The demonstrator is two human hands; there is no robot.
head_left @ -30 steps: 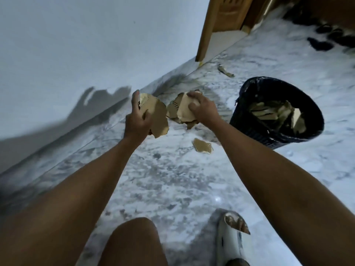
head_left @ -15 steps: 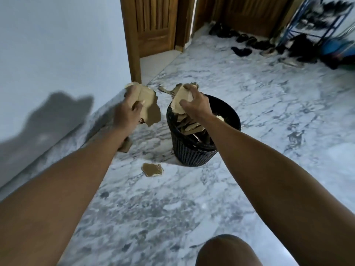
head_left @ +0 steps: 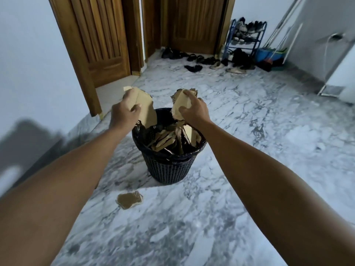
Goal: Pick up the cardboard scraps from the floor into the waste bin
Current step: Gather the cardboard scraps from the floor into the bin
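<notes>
- The bin (head_left: pixel 169 166) stood on the marble floor (head_left: pixel 240 169), a dark mesh basket with a black liner, already holding a heap of cardboard scraps (head_left: pixel 169 139).
- The left hand (head_left: pixel 123 114) hovered above the bin's left rim, fingers and thumb clamped on a flat scrap (head_left: pixel 147 106) that hung down toward the liner.
- The right hand (head_left: pixel 194 110) was above the bin's far side, fingers curled tight round a wad of torn scraps (head_left: pixel 180 104) — held over the opening, not inside it.
- One loose scrap (head_left: pixel 129 199) lay flat on the floor just in front of the bin and a little to its left, touching neither hand.
- Well behind the bin — wooden doors (head_left: pixel 103 41), scattered shoes (head_left: pixel 201 61) and a blue shoe rack (head_left: pixel 245 37).
</notes>
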